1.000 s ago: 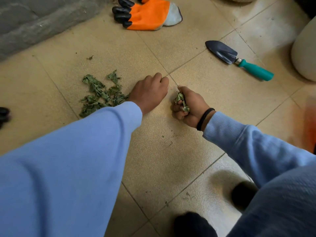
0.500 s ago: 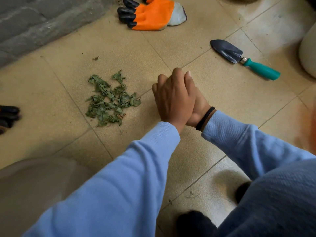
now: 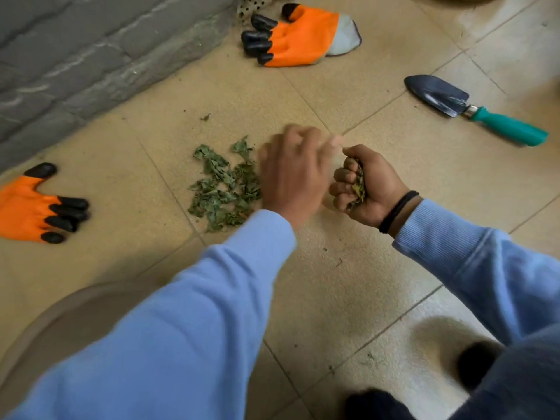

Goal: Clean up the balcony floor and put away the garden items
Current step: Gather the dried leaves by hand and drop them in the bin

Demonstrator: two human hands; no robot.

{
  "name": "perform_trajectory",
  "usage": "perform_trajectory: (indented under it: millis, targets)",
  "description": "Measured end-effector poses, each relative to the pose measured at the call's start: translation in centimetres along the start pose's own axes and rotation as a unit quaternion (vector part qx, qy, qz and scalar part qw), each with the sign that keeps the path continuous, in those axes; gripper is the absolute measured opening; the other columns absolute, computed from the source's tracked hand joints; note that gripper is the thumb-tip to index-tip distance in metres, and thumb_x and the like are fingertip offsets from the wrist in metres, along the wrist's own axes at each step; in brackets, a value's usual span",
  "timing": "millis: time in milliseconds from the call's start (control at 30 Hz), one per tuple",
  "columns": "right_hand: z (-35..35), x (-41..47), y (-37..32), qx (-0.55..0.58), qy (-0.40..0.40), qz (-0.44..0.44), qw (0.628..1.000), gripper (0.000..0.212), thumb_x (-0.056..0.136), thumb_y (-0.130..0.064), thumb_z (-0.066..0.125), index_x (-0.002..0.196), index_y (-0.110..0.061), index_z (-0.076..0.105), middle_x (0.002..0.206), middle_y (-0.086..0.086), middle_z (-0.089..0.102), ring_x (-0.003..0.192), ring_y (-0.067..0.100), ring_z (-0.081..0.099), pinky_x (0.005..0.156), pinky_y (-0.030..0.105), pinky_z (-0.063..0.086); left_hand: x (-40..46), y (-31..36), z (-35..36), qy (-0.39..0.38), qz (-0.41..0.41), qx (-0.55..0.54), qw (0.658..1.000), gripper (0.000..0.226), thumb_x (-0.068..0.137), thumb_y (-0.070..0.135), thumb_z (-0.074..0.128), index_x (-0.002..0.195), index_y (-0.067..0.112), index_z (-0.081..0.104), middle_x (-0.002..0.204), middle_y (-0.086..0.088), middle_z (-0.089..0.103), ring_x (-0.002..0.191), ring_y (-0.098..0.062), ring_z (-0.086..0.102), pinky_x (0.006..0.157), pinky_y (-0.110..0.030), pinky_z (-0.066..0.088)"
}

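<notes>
The right hand [image 3: 368, 184] is clenched around a wad of dry green leaves [image 3: 358, 184], fist held just above the beige tiled floor [image 3: 348, 292]. The left hand [image 3: 292, 174] (blurred) sits at the right edge of the loose pile of crumpled green leaf scraps [image 3: 222, 184] — whether it grasps anything I cannot tell. One orange glove with black fingertips [image 3: 298, 37] lies near the grey brick wall [image 3: 75, 56], another orange glove [image 3: 36, 207] at far left. The dark-bladed trowel with teal handle [image 3: 475, 109] lies well apart, upper right.
</notes>
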State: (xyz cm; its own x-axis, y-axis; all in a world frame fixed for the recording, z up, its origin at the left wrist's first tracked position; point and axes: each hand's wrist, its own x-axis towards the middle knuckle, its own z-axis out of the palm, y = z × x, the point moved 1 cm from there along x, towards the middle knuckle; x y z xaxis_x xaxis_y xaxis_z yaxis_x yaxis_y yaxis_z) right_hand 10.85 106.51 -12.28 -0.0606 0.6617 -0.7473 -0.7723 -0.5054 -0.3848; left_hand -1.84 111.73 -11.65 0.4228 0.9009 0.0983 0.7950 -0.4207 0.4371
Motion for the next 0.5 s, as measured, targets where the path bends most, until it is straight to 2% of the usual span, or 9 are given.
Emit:
perform_trajectory:
  millis: [67,133,233,300,367,433,500]
  targets:
    - [-0.9,0.4,0.0,0.004,0.058,0.016,0.998,0.044,0.098,-0.03,0.044,0.055,-0.022,0.039,0.051,-0.005,0.035,0.042,0.01,0.03,0.036,0.018,0.026,1.6,-4.5,-1.0,-0.051,-0.056,0.102,0.992,0.058,0.101,0.06,0.036,0.143,0.021,0.046,0.153,-0.022,0.038,0.138,-0.043,0.04,0.111,-0.054,0.034]
    - [-1.3,0.8,0.5,-0.013,0.074,0.032,0.997,0.045,0.099,-0.031,0.044,0.055,-0.023,0.04,0.053,-0.005,0.036,0.044,0.011,0.031,0.036,0.019,0.025,2.0,-8.0,-1.6,-0.13,-0.068,0.133,0.98,0.075,0.096,0.071,0.034,0.155,0.026,0.027,0.163,-0.025,0.018,0.148,-0.048,0.022,0.118,-0.059,0.027]
    - [-1.2,1.5,1.2,-0.046,0.074,0.041,0.995,0.043,0.098,-0.033,0.043,0.057,-0.022,0.041,0.054,-0.004,0.037,0.045,0.012,0.033,0.036,0.019,0.024,0.8,-9.7,-0.9,-0.188,-0.031,0.151,0.97,0.083,0.092,0.077,0.033,0.156,0.025,0.023,0.162,-0.026,0.017,0.148,-0.048,0.018,0.114,-0.061,0.031]
    - [-0.9,1.8,1.2,-0.059,0.079,0.04,0.994,0.042,0.098,-0.033,0.044,0.057,-0.022,0.041,0.054,-0.004,0.037,0.044,0.012,0.033,0.036,0.019,0.025,-0.6,-8.8,-0.2,-0.163,0.003,0.177,0.971,0.078,0.094,0.07,0.042,0.15,0.016,0.035,0.153,-0.028,0.03,0.141,-0.047,0.03,0.106,-0.058,0.038]
    - [-0.5,1.8,1.2,-0.071,0.083,0.044,0.993,0.042,0.098,-0.033,0.044,0.057,-0.022,0.041,0.054,-0.004,0.038,0.043,0.012,0.033,0.035,0.019,0.025,-2.1,-7.5,0.7,-0.108,0.068,0.218,0.968,0.058,0.099,0.056,0.044,0.134,0.009,0.047,0.135,-0.026,0.045,0.121,-0.042,0.045,0.092,-0.052,0.043]
    - [-0.6,1.8,1.3,-0.081,0.084,0.039,0.992,0.042,0.098,-0.032,0.044,0.057,-0.022,0.041,0.054,-0.004,0.038,0.043,0.012,0.033,0.035,0.019,0.024,-3.1,-7.1,1.5,-0.048,0.132,0.224,0.964,0.034,0.106,0.038,0.041,0.116,0.008,0.052,0.114,-0.02,0.051,0.099,-0.036,0.049,0.078,-0.046,0.043]
    - [-0.7,1.7,1.4,-0.095,0.083,0.035,0.991,0.042,0.098,-0.031,0.044,0.058,-0.022,0.04,0.055,-0.003,0.038,0.043,0.011,0.033,0.035,0.019,0.023,-3.0,-7.2,1.9,-0.022,0.169,0.208,0.963,0.02,0.107,0.023,0.04,0.104,0.007,0.051,0.099,-0.018,0.051,0.085,-0.032,0.049,0.068,-0.045,0.041]
